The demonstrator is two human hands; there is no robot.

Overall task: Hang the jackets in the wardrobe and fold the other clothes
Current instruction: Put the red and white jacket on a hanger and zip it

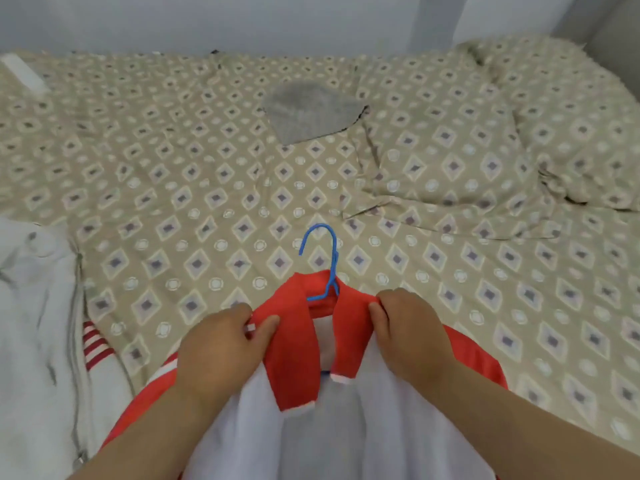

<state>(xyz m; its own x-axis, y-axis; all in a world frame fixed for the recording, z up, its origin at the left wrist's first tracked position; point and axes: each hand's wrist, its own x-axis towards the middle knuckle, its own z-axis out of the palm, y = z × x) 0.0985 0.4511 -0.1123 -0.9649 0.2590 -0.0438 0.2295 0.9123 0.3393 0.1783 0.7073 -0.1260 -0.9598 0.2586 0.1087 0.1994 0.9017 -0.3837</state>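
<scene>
A red and white jacket (294, 355) lies at the near edge of the bed with its red collar pointing away from me. A blue hanger (327, 261) sits inside the collar, its hook sticking out above it. My left hand (221, 344) pinches the left side of the collar between thumb and fingers. My right hand (405, 327) grips the right side of the collar at the shoulder. The hanger's arms are hidden under the fabric.
The bed (194, 174) carries a beige diamond-patterned sheet. A folded grey garment (311, 114) lies toward the far side. A white zip jacket (38, 306) with red-striped cuff lies at the left. A patterned pillow (450, 161) sits at the right.
</scene>
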